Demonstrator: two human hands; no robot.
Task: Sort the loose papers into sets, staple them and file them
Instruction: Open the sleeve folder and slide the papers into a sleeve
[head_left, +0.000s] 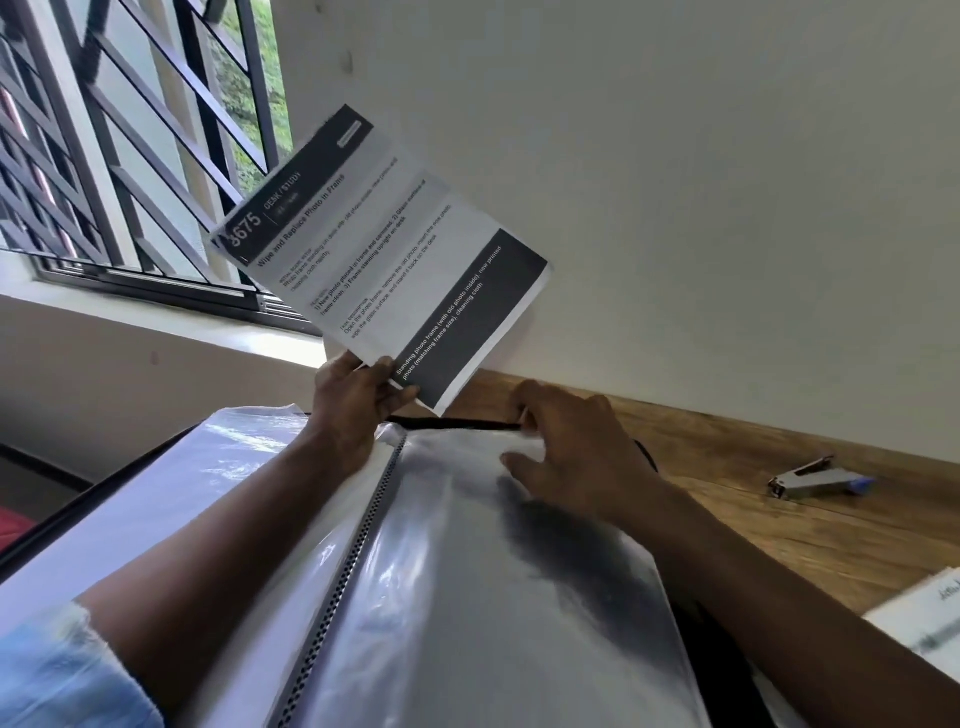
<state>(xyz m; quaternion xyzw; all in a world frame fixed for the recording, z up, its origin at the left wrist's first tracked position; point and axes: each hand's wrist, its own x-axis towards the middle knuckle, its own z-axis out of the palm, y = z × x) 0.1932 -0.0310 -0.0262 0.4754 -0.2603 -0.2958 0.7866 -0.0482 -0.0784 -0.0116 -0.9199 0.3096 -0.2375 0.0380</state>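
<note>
The left hand (358, 400) pinches the lower corner of the printed sheets (379, 249), holding them tilted up in open air before the wall. The right hand (566, 447) grips the top edge of a clear sleeve (467, 597) in the open folder (358, 545) on the desk (753, 519). Open wood runs right to the stapler (815, 478) (lying flat). The header reads "3675", "DESK / STUDY" and "Wipe and Replace Photo in Frame".

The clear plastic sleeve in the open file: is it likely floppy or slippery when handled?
Probably floppy: the clear plastic sleeve bulges and wrinkles where the right hand holds its top edge. Likely slippery: its surface is glossy with glare. It seems thin, so light.
</note>
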